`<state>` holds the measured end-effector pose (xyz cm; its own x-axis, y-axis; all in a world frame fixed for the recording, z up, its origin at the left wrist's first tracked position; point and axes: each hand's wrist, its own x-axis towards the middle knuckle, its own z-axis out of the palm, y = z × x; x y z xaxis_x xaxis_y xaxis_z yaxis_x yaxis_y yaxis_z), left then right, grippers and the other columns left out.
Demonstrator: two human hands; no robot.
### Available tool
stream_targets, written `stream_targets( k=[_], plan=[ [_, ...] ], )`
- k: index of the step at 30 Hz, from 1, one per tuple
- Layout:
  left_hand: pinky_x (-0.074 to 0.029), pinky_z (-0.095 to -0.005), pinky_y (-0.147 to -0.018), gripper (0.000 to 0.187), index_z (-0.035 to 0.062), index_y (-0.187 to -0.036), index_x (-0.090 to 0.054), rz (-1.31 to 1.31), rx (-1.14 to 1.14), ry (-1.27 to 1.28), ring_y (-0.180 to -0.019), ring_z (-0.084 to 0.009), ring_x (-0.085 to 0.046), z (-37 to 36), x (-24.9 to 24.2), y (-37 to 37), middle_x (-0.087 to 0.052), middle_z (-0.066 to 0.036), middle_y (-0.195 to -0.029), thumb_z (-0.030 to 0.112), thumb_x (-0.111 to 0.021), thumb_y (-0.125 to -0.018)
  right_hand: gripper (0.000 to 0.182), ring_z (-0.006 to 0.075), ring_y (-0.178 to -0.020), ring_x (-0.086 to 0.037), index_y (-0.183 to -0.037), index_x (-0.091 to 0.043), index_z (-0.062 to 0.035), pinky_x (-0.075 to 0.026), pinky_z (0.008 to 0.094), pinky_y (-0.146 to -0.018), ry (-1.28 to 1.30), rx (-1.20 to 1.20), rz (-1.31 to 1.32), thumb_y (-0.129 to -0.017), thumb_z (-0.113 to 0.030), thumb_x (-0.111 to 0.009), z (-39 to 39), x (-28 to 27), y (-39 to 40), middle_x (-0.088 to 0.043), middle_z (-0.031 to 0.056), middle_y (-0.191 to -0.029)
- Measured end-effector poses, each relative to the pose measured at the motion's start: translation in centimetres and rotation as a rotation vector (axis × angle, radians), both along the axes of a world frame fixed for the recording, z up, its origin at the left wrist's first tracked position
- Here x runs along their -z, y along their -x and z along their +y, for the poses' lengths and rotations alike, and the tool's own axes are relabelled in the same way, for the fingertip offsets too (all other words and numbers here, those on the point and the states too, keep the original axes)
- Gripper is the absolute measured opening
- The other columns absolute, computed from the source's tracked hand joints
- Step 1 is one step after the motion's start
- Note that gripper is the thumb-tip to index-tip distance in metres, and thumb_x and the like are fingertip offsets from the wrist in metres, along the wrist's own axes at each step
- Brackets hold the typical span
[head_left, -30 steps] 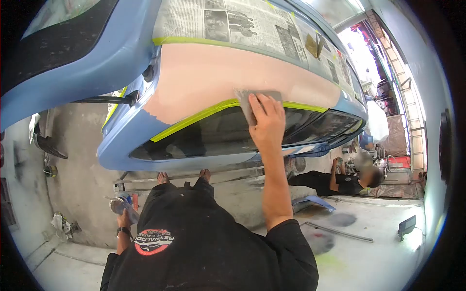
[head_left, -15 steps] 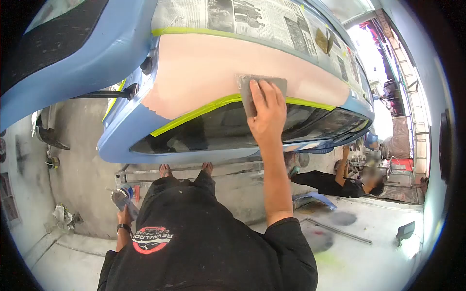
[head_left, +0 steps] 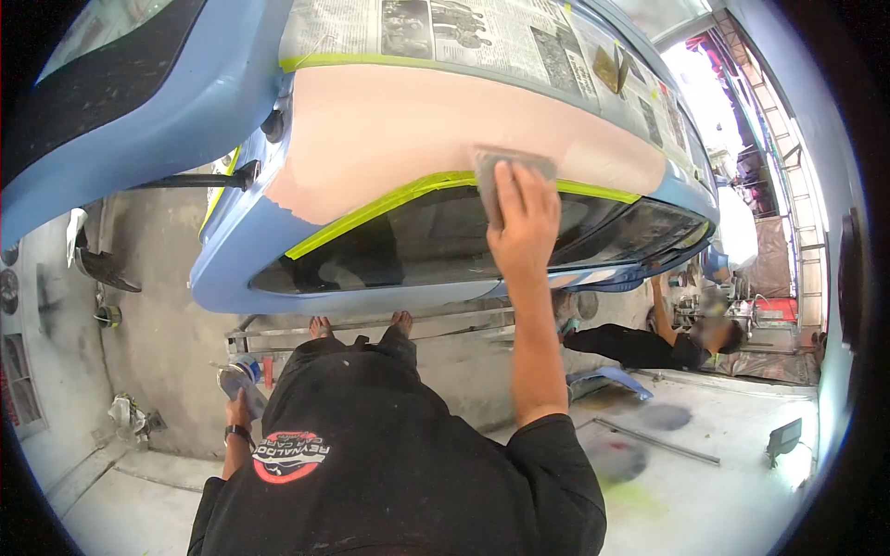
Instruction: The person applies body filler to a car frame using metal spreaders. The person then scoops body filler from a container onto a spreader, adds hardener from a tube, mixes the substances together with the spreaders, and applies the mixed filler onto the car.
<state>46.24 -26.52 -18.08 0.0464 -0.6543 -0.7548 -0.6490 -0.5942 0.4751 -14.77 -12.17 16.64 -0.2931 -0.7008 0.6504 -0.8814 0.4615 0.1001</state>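
Observation:
My right hand presses a grey sheet of sandpaper flat against the pink filler patch on a blue car body. The sheet lies at the patch's lower edge, just above a strip of yellow-green masking tape that borders the dark window. Newspaper is taped over the panel beyond the patch. My left hand hangs low beside my hip and holds a small round tin. My black shirt and bare feet fill the lower middle.
Another person in black crouches on the concrete floor at the right by the car's end. A metal frame runs under the car. A blue panel piece and a metal bar lie on the floor; rags lie at the left.
My right hand has slid the sandpaper a little to the right and down, closer to the tape line. My left hand still holds the tin in about the same place.

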Motion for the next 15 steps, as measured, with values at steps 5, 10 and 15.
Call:
stream_targets(
  k=[5,10,15],
  plan=[
    [-0.051,-0.0353,-0.062,0.048,-0.0056,-0.112,-0.064,-0.069,-0.012,-0.049,-0.070,-0.0185,-0.061,1.7,2.0,-0.4,-0.065,-0.008,-0.087,0.038,-0.066,-0.092,0.058,0.0337,-0.113,-0.056,-0.124,-0.063,-0.0108,-0.044,0.0482,-0.096,0.003,-0.002,-0.125,-0.067,0.003,-0.067,-2.8,-3.6,2.8,-0.060,0.0096,-0.120],
    [-0.055,-0.0382,-0.069,0.053,-0.0091,-0.118,-0.061,-0.005,-0.021,-0.112,-0.083,-0.0243,-0.067,1.5,0.1,0.0,-0.068,-0.015,-0.099,0.038,-0.065,-0.092,0.060,0.0354,-0.113,-0.055,-0.124,-0.063,-0.0099,-0.044,0.0487,-0.096,-0.012,-0.062,-0.101,-0.066,0.001,-0.069,-2.4,-0.8,1.0,-0.060,0.0100,-0.122],
    [-0.057,-0.0396,-0.071,0.058,-0.0103,-0.120,-0.059,0.077,0.147,0.013,-0.087,-0.0262,-0.068,0.4,4.5,-3.0,-0.067,-0.016,-0.104,0.040,-0.065,-0.091,0.062,0.0366,-0.114,-0.055,-0.126,-0.062,-0.0089,-0.043,0.0505,-0.098,0.009,-0.122,-0.014,-0.066,-0.002,-0.070,-0.3,2.6,0.8,-0.059,0.0106,-0.124]
  ],
)
